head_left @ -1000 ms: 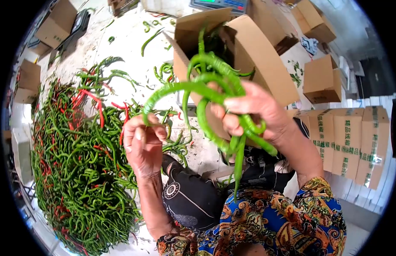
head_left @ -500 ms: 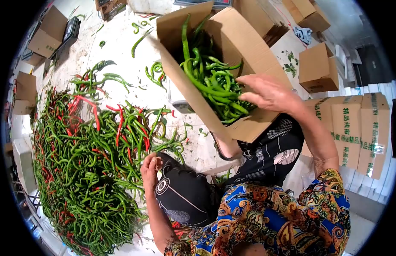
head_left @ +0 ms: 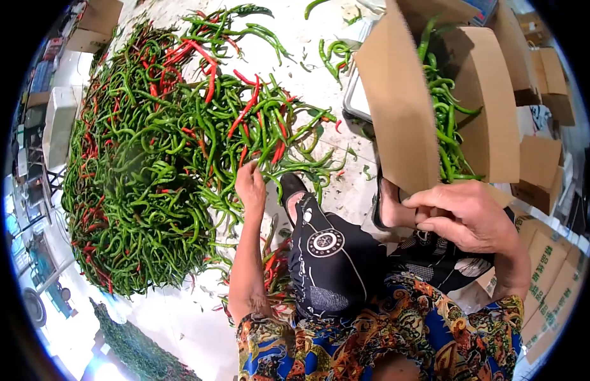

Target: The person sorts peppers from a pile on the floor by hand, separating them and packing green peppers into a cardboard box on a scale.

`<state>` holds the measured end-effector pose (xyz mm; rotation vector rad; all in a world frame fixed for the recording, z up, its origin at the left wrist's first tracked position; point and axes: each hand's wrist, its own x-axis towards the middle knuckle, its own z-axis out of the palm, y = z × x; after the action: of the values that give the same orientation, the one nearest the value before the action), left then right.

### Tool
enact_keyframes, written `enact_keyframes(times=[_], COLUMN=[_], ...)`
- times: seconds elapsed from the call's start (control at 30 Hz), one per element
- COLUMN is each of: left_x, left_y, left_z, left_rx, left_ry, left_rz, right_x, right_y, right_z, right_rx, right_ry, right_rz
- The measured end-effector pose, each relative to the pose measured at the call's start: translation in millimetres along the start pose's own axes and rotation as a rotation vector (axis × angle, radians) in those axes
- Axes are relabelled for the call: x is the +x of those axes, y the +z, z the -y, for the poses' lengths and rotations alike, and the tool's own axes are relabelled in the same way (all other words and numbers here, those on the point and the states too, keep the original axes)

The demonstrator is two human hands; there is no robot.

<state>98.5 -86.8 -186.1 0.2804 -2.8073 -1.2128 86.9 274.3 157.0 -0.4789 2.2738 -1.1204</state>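
A large heap of green and red chili peppers (head_left: 161, 171) lies on the floor at the left. My left hand (head_left: 250, 190) is at its right edge, fingers curled in against some green chilies; what is between the fingertips is hidden. To the right, an open cardboard box (head_left: 396, 95) stands tilted, with long green chilies (head_left: 444, 120) inside. Just below the box's near edge is my right hand (head_left: 460, 216), its thumb and fingers bent and a little apart, with nothing visible between them.
A pale scale or tray (head_left: 357, 95) sits partly under the box. Loose chilies (head_left: 333, 57) lie on the floor. Flat printed cartons (head_left: 549, 273) are stacked at the right, and more open boxes (head_left: 539, 159) stand behind. A second chili heap (head_left: 139, 346) shows at lower left.
The view has turned left, toward the heap. My right hand has come out of the box to below its near edge. My left hand has moved from above my knee to the chilies.
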Motion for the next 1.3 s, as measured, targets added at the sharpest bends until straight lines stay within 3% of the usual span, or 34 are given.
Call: enact_keyframes(times=[0.07, 0.13, 0.23, 0.47, 0.6, 0.63, 0.77, 0.9, 1.07, 1.23, 1.3], left_x=[19, 39, 78, 139, 125, 115, 99, 109, 124, 101, 89], left_y=[14, 30, 48, 44, 46, 44, 60, 109, 90, 16, -8], left_z=[-9, -20, -32, 14, 21, 11, -37, -38, -54, -55, -65], left_rx=[0.07, 0.088, 0.294, 0.777, 0.548, 0.584, 0.549, 0.56, 0.24, -0.846, -0.859], left_ry=[0.15, 0.154, 0.365, 0.153, 0.077, 0.161, 0.189, 0.011, -0.22, -0.407, -0.416], left_rz=[-0.01, 0.068, -0.216, 0.078, -0.101, -0.219, 0.012, -0.033, 0.065, 0.194, 0.135], right_x=[5, 11, 15, 15, 13, 12, 15, 18, 14, 11, 13], right_y=[1, 5, 12, 12, 11, 12, 13, 13, 11, 12, 10], right_z=[5, 10, 5, 3, 1, 1, 0, 0, 0, -2, 0], right_rx=[0.052, 0.019, -0.001, 0.029, 0.033, 0.038, 0.045, 0.053, 0.052, 0.053, 0.045], right_ry=[0.042, 0.046, 0.004, -0.039, -0.064, -0.063, -0.069, -0.093, -0.071, -0.078, -0.082], right_rz=[-0.022, -0.073, -0.026, -0.013, 0.015, 0.018, 0.055, 0.057, 0.027, 0.025, 0.031])
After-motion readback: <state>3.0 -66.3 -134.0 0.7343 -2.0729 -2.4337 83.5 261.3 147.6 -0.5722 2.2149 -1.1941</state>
